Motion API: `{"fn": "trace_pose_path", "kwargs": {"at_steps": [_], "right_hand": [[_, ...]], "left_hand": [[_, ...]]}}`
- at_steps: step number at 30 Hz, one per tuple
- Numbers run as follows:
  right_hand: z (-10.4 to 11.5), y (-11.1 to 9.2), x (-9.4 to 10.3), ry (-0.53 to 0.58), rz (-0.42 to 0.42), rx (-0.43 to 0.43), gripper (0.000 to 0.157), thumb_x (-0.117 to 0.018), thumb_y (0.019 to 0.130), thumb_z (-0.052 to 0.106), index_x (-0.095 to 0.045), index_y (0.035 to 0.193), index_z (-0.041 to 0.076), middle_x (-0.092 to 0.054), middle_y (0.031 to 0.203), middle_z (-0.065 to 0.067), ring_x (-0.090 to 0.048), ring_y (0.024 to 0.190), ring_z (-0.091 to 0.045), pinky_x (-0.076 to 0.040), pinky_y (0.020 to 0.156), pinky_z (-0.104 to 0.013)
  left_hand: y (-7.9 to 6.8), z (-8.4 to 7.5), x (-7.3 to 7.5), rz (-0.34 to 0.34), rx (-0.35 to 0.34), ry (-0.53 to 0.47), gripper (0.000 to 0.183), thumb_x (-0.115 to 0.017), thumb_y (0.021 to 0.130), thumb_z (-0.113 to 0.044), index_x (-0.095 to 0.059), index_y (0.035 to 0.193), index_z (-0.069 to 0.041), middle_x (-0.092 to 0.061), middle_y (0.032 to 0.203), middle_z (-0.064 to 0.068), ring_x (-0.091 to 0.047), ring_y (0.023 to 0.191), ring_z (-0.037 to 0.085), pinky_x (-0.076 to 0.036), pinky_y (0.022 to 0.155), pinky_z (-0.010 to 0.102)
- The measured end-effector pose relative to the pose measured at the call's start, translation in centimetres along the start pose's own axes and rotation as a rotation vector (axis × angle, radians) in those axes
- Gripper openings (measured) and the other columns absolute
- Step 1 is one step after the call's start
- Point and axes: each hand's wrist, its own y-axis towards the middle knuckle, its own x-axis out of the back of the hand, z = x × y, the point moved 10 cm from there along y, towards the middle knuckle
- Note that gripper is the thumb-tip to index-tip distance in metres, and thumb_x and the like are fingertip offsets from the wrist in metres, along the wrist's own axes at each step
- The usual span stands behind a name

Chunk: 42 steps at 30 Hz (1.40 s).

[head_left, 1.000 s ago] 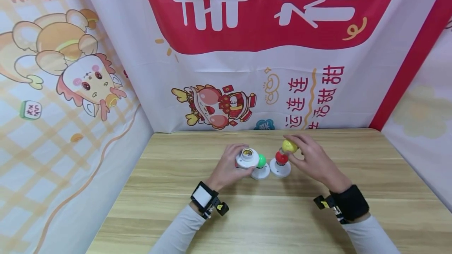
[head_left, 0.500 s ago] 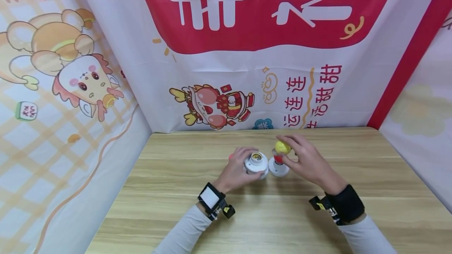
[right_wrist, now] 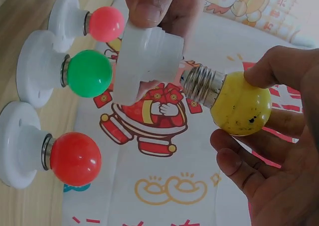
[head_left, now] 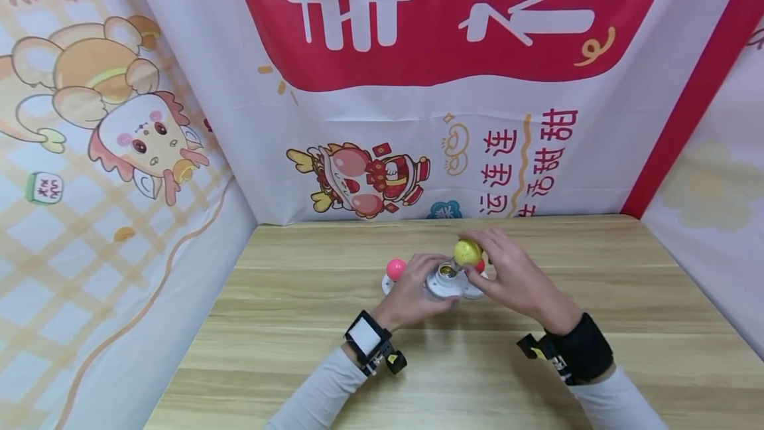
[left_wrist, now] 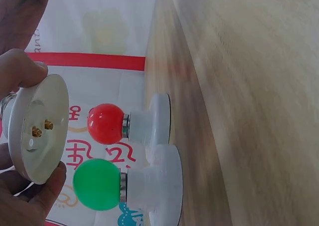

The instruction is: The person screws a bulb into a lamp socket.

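My left hand (head_left: 412,294) holds a white lamp holder (head_left: 442,287) by its round base, raised above the table. Two brass screws show on the underside of that lamp holder (left_wrist: 42,131) in the left wrist view. Between thumb and fingers, my right hand (head_left: 510,276) pinches a yellow light bulb (head_left: 467,253) by its globe. The right wrist view has the metal screw base of the yellow bulb (right_wrist: 241,104) pointing at the mouth of the lamp holder (right_wrist: 149,61), tilted slightly. Whether the tip touches the socket, I cannot tell.
Below the hands, three more white lamp holders stand on the wooden table (head_left: 298,350), with a pink bulb (head_left: 396,269), a green bulb (right_wrist: 89,73) and a red bulb (right_wrist: 76,158) fitted. A printed cloth (head_left: 358,111) hangs along the table's back edge.
My left hand has carried the lamp holder right, uncovering the pink bulb. My right hand has brought the yellow bulb left, up to the lamp holder's mouth.
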Motion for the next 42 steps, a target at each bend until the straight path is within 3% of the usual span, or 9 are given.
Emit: {"fn": "trace_pose_path", "kwargs": {"at_steps": [7, 13, 19, 26, 35, 42], "right_hand": [[0.0, 0.0, -1.3, 0.031, 0.092, -0.017, 0.053, -0.075, 0.079, 0.021, -0.054, 0.128, 0.012, -0.057, 0.122, 0.001, -0.048, 0.105, -0.011, -0.054, 0.086, -0.035], [0.5, -0.1, -2.1, 0.024, 0.118, 0.029, 0.051, -0.070, 0.082, 0.021, -0.055, 0.130, 0.011, -0.057, 0.128, -0.006, -0.049, 0.116, -0.020, -0.051, 0.093, -0.046], [0.7, -0.2, -2.2, 0.006, 0.139, 0.023, 0.054, -0.072, 0.080, 0.019, -0.056, 0.131, 0.013, -0.057, 0.129, -0.004, -0.048, 0.117, -0.020, -0.051, 0.093, -0.046], [0.6, -0.4, -2.2, -0.023, 0.117, 0.036, 0.052, -0.073, 0.080, 0.023, -0.058, 0.128, 0.011, -0.057, 0.127, -0.005, -0.048, 0.117, -0.020, -0.051, 0.094, -0.045], [0.4, -0.5, -2.0, -0.070, 0.063, 0.035, 0.047, -0.075, 0.081, 0.038, -0.061, 0.116, 0.010, -0.058, 0.113, -0.002, -0.053, 0.102, -0.014, -0.057, 0.080, -0.035], [0.2, -0.7, -1.9, -0.053, 0.121, -0.015, 0.063, -0.073, 0.081, 0.042, -0.052, 0.135, 0.015, -0.051, 0.132, -0.004, -0.049, 0.117, -0.020, -0.054, 0.090, -0.045]], "left_hand": [[-0.1, 0.1, -0.8, 0.014, -0.001, -0.006, 0.068, -0.075, 0.079, -0.046, -0.050, 0.136, -0.019, -0.050, 0.134, -0.004, -0.042, 0.122, 0.009, -0.046, 0.098, 0.029], [-0.2, 0.1, -1.3, 0.015, -0.018, -0.018, 0.069, -0.074, 0.080, -0.046, -0.049, 0.138, -0.018, -0.051, 0.135, -0.003, -0.042, 0.122, 0.010, -0.048, 0.097, 0.029], [-0.3, -0.3, -1.3, 0.011, -0.034, -0.009, 0.069, -0.072, 0.081, -0.047, -0.048, 0.139, -0.017, -0.050, 0.135, -0.002, -0.043, 0.121, 0.010, -0.048, 0.096, 0.028], [-0.3, -0.5, -1.5, 0.019, -0.036, -0.003, 0.071, -0.072, 0.081, -0.046, -0.046, 0.141, -0.019, -0.050, 0.136, -0.002, -0.042, 0.122, 0.011, -0.048, 0.096, 0.028], [-0.5, -0.6, -1.8, 0.020, -0.052, 0.008, 0.070, -0.074, 0.079, -0.044, -0.047, 0.139, -0.021, -0.051, 0.134, -0.004, -0.041, 0.120, 0.008, -0.049, 0.094, 0.026], [-0.5, -0.8, -1.7, 0.019, -0.052, 0.008, 0.072, -0.073, 0.080, -0.048, -0.047, 0.140, -0.019, -0.051, 0.134, -0.004, -0.041, 0.121, 0.008, -0.048, 0.096, 0.026]]}}
